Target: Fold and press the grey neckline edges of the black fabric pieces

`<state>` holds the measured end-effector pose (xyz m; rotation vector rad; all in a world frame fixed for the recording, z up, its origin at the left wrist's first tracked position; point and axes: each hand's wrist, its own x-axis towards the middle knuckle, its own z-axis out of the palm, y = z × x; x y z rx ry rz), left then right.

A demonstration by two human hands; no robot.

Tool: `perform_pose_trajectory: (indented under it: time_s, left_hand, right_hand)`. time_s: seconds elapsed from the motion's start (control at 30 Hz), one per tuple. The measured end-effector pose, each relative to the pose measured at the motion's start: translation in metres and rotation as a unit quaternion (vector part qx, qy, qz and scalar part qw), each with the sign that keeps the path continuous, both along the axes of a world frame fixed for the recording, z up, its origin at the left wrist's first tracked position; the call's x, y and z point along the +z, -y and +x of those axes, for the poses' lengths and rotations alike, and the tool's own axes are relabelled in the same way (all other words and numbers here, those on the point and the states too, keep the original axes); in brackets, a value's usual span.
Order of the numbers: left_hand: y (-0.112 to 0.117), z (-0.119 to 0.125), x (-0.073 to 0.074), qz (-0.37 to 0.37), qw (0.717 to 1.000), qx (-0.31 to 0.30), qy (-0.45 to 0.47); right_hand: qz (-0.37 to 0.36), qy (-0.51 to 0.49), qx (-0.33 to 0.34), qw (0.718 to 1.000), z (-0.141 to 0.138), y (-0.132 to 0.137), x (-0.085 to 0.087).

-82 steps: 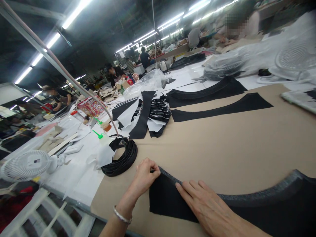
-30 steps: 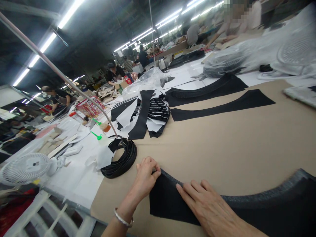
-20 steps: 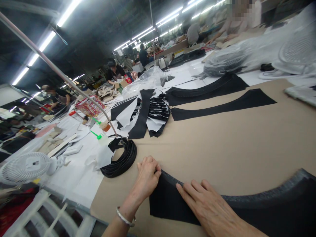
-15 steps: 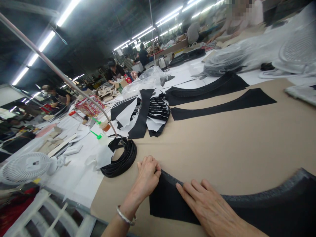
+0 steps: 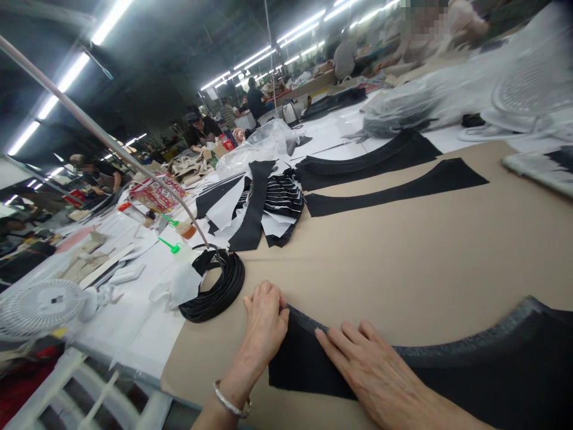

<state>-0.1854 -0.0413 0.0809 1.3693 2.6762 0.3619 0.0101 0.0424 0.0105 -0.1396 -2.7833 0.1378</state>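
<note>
Left hand (image 5: 264, 319): at 6 o'clock in the view, fingers curled tight against the left corner of the stack (image 5: 470, 382). The fingertips are hidden at its edge, so I cannot tell whether they grip it.
Right hand (image 5: 371, 376): at 5 o'clock, spread flat, palm down on top of the stack and holding nothing.
Stack: curved black fabric pieces with a grey layered edge. It lies on the brown paper (image 5: 403, 257) and runs from the left hand out towards 3 o'clock.
Bracelet (image 5: 230, 406): silver, on the left wrist.
Coil (image 5: 215, 289): black strip wound in a ring, at 10 o'clock of the left hand, near it but apart.
Scraps (image 5: 280, 200): black and striped cuttings, at 12 o'clock of the left hand, well apart.
Long pieces (image 5: 394, 188): black, flat on the paper, at 1 o'clock of the hands, well apart.
Fan (image 5: 42, 301): white, at 9 o'clock near the table's edge.
</note>
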Motion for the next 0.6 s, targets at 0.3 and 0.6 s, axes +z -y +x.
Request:
perform_pose_trajectory:
  time_s: [0.3, 0.6]
  left_hand:
    - [0.043, 0.016, -0.02, 0.116, 0.959, -0.255, -0.054]
    - [0.059, -0.002, -0.042, 0.105, 0.963, -0.226, -0.1]
  right_hand:
    - [0.005, -0.018, 0.0, 1.0, 0.0, 0.0, -0.012]
    - [-0.004, -0.021, 0.01, 1.0, -0.001, -0.003, -0.011]
